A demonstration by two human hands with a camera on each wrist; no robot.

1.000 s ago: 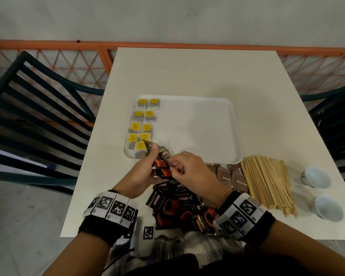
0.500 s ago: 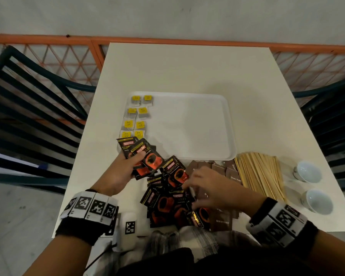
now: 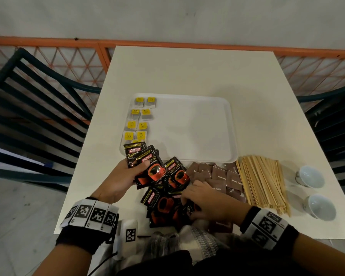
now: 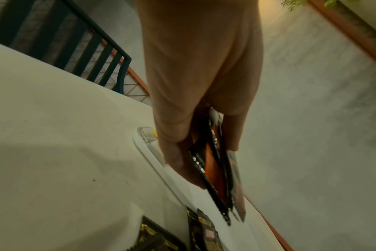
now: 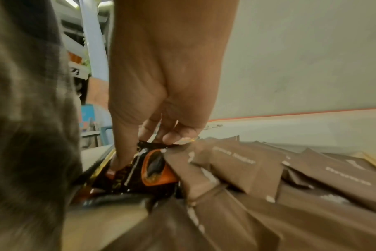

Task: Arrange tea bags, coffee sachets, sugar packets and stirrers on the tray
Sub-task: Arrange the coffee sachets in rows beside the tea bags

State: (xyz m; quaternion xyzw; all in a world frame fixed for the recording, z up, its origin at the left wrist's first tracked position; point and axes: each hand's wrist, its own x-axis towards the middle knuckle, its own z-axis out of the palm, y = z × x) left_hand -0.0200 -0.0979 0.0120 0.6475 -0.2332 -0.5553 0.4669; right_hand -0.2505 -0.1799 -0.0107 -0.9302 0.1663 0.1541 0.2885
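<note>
My left hand [image 3: 127,176] grips a fanned stack of black-and-red coffee sachets [image 3: 145,164] just below the tray's near left corner; in the left wrist view the stack [image 4: 217,178] shows edge-on between thumb and fingers. My right hand [image 3: 199,198] reaches into the loose pile of coffee sachets [image 3: 161,206] at the table's near edge, thumb and fingers pinching one sachet [image 5: 148,168]. The white tray [image 3: 197,132] carries two columns of yellow-tagged tea bags [image 3: 137,120] along its left side. Brown sugar packets [image 3: 221,178] and wooden stirrers [image 3: 263,176] lie right of the pile.
Two small white cups [image 3: 311,176] [image 3: 321,206] stand at the table's right edge. Dark slatted chairs [image 3: 32,108] flank the table on both sides, with an orange lattice railing [image 3: 167,44] behind. A white tagged device [image 3: 127,234] sits at the near edge.
My hands have parted. The left one kept the sachet stack near the tray's corner, fanned wider. The right one dropped back to the loose pile and took hold of another sachet.
</note>
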